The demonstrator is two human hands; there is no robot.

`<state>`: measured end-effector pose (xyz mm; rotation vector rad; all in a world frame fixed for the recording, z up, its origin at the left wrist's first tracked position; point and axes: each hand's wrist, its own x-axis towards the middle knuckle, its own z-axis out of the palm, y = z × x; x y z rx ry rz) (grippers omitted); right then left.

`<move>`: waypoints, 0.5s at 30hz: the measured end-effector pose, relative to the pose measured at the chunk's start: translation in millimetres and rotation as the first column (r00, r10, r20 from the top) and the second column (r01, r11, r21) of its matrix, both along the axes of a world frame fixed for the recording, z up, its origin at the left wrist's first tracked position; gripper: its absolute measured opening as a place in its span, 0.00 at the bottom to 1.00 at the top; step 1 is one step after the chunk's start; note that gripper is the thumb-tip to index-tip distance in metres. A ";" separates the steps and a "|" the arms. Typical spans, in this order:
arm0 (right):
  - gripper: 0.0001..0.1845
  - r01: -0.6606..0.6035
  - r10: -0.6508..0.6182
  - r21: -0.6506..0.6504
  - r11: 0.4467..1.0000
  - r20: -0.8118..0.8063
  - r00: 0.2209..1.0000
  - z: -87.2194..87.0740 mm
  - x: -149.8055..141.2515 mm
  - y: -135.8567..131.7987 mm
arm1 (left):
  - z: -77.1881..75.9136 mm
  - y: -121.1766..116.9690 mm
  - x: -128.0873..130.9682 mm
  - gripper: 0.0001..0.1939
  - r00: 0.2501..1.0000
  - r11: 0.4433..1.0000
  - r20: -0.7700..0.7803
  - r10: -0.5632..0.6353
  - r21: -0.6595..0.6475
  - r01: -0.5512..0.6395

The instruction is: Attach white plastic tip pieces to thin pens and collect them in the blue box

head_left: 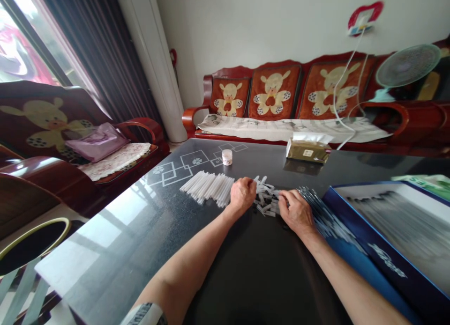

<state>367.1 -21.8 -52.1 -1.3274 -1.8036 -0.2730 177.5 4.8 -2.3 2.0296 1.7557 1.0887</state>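
– What is the left hand (243,194) doing?

– It is at the table (147,240), fingers curled inward, between the row of white tubes (202,188) and the heap of small pieces (269,207). The fingertips are hidden, so I cannot tell whether it grips anything

– And the right hand (297,210)?

– It is at the right side of the heap, fingers bent, thumb and forefinger close to the pale bits there. Whether they pinch one, I cannot tell

– What lies about them?

– Thin, see-through rods (325,217) are just right of the right hand, beside a blue box (363,236) with more long, thin pieces in it. A small white cup (227,157) stands behind the tubes, and a tissue pack (306,151) sits farther right, near the table's far edge
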 end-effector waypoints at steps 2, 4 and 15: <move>0.11 -0.006 0.006 0.004 1.000 -0.006 1.000 0.5 -0.5 -0.5 | 5.6 6.7 -16.5 0.12 0.988 0.997 -0.134 0.074 0.017 -0.072; 0.11 -0.013 0.013 0.011 1.000 -0.013 1.000 1.0 -1.2 -1.1 | 11.8 13.5 -39.8 0.13 0.975 0.992 -0.183 0.124 0.026 -0.121; 0.11 -0.001 0.002 0.010 1.000 -0.021 1.000 -0.8 -1.8 -0.3 | 14.0 31.9 -116.6 0.14 0.844 0.925 -0.446 0.297 -0.083 -0.370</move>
